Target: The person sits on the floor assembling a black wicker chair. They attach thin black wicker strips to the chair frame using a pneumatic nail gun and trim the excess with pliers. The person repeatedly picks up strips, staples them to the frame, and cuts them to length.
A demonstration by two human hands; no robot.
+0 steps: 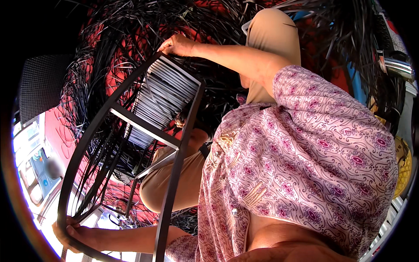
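A dark metal furniture frame (pixel 124 118), which looks like part of a chair, stands tilted across my lap between my bent knees. A panel of close-set grey-black plastic strips (pixel 168 94) fills its upper section. Farther down, several loose strips (pixel 94 168) run through the open part of the frame. My right hand (pixel 176 45) is at the upper corner, its fingers bent over the edge; whether a strip is also in them I cannot make out. At the lower left my left hand (pixel 74 236) wraps round the curved end of the frame.
A tangled heap of black strips (pixel 100 65) spreads over the red floor (pixel 54 135) around me. A dark woven panel (pixel 41 85) stands at the far left. On the right are a shiny metal object (pixel 398 66) and something yellow (pixel 404 166).
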